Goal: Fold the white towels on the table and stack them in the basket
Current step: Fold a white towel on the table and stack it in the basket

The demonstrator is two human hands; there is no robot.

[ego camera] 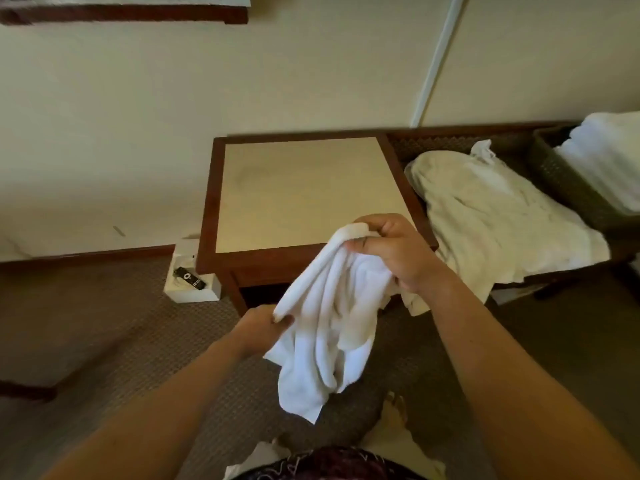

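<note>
While the left hand (263, 323) and right hand (398, 251) each gripped an unfolded white towel (329, 323) just in front of the worktop (298, 192), folded towels (606, 161) already filled the basket (568, 188) right of it; a crumpled heap (491, 216) remained.

Both forearms are bare, with no sleeves, watch or rings showing. Below them, a dark maroon patterned garment (332, 462) covers the body.

A carpeted hotel-like room: wooden side table (207, 209), framed picture (124, 12), wicker basket (568, 188).
</note>
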